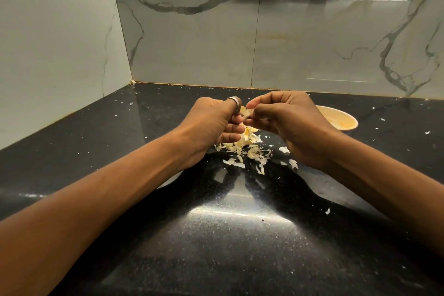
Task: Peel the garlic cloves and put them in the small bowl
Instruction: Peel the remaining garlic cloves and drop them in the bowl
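Your left hand (211,125) and right hand (288,125) meet fingertip to fingertip, left of the small bowl (341,120) and nearer to you than its rim. Between them is the garlic clove (245,111), a pale sliver showing only where the two sets of fingers come together. Your right thumb and forefinger pinch it from the bowl's side. Your left fingers curl in on it from the far side, and the ring (234,101) on the topmost of them sits just beside the clove. Most of the clove is hidden by your fingers, so how much skin is left on it cannot be told.

Both hands are held knuckles up with the wrists slightly bent. Your forearms run in from the two lower corners and converge toward the clove. The back of your right hand covers the left part of the bowl.

The bowl stands on the black countertop (240,235), and its yellowish inside shows on the right. Whether any cloves lie in it cannot be made out. Left of the bowl, and below your hands, a heap of peels (249,155) lies on the countertop, with a few yellowish pieces at the top of it. Small white flakes are scattered around the bowl on every side.
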`<action>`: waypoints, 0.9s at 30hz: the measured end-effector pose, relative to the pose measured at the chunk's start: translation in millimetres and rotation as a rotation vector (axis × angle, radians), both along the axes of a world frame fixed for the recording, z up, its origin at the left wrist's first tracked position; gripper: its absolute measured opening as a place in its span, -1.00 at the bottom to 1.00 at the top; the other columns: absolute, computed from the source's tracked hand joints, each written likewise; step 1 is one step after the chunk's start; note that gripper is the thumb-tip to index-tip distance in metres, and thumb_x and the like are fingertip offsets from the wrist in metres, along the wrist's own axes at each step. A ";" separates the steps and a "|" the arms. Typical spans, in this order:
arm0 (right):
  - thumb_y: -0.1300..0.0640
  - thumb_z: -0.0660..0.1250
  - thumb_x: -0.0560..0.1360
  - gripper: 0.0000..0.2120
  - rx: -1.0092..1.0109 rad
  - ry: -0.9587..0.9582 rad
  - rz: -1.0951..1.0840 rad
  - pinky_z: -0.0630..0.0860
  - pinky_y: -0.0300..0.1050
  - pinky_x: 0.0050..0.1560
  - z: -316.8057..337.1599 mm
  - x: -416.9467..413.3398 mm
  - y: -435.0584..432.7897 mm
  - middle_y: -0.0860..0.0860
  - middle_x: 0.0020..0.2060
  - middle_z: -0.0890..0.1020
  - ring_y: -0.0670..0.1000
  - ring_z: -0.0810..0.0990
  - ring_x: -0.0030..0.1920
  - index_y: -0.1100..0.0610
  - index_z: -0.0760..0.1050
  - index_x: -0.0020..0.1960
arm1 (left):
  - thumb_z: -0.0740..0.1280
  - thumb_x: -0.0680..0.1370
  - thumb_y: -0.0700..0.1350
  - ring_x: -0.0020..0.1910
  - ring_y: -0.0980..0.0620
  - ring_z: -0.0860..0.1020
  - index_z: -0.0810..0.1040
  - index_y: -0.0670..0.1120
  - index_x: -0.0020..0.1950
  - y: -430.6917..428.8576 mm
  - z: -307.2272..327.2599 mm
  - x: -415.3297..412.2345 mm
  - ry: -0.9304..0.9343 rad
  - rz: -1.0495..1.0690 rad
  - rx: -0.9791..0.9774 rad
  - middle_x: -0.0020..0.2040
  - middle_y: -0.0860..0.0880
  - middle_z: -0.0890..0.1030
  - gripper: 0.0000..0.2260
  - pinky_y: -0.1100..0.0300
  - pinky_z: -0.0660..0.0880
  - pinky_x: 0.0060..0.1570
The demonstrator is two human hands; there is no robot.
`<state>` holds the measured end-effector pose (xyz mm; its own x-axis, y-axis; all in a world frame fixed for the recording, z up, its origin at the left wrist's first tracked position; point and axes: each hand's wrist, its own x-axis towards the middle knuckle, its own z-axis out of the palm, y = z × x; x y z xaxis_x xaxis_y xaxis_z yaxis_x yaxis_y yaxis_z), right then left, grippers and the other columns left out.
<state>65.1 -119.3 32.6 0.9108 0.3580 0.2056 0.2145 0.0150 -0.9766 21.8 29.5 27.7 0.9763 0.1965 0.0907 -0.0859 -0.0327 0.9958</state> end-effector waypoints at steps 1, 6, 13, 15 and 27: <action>0.46 0.32 0.52 -0.90 0.009 0.010 -0.002 0.68 -0.14 -0.02 0.9 -0.5 0.1 0.25 -0.15 0.66 0.07 0.70 -0.18 0.36 0.59 -0.04 | 0.25 0.65 -0.10 -0.41 0.12 0.55 0.57 -0.18 -0.11 0.0 0.2 -0.2 -0.003 0.005 -0.002 -0.33 -0.01 0.54 -0.79 0.28 0.54 -0.40; 0.48 0.33 0.50 -0.86 0.060 0.051 -0.034 0.67 -0.18 -0.04 7.6 2.0 -5.9 0.23 -0.09 0.70 0.09 0.74 -0.10 0.32 0.61 -0.04 | 0.22 0.65 -0.06 -0.43 0.11 0.51 0.52 -0.12 -0.19 5.8 2.5 -0.5 -0.028 0.065 -0.016 -0.36 0.00 0.51 -0.73 0.27 0.52 -0.42; 0.46 0.35 0.49 -0.86 0.091 0.063 -0.031 0.66 -0.20 -0.09 12.8 4.7 -10.9 0.23 -0.09 0.73 0.07 0.73 -0.12 0.31 0.62 -0.03 | 0.24 0.62 -0.04 -0.41 0.07 0.51 0.58 -0.16 -0.16 8.2 0.0 2.8 -0.045 0.134 0.195 -0.34 -0.02 0.52 -0.74 0.20 0.50 -0.43; 0.44 0.37 0.49 -0.87 0.054 0.050 -0.027 0.66 -0.21 -0.09 11.3 4.2 -10.2 0.22 -0.08 0.73 0.06 0.72 -0.13 0.28 0.63 -0.04 | 0.30 0.61 -0.02 -0.38 0.08 0.54 0.60 -0.17 -0.13 8.8 -2.3 3.6 -0.078 0.153 0.321 -0.32 -0.01 0.54 -0.75 0.20 0.49 -0.42; 0.39 0.43 0.46 -0.91 0.043 0.029 -0.001 0.66 -0.18 0.02 8.3 2.2 -7.8 0.16 -0.14 0.73 0.04 0.73 -0.09 0.26 0.64 -0.05 | 0.40 0.59 -0.14 -0.20 0.05 0.56 0.67 -0.02 -0.03 6.9 -3.8 -0.6 -0.212 0.066 0.407 -0.11 -0.16 0.65 -0.94 0.28 0.49 -0.44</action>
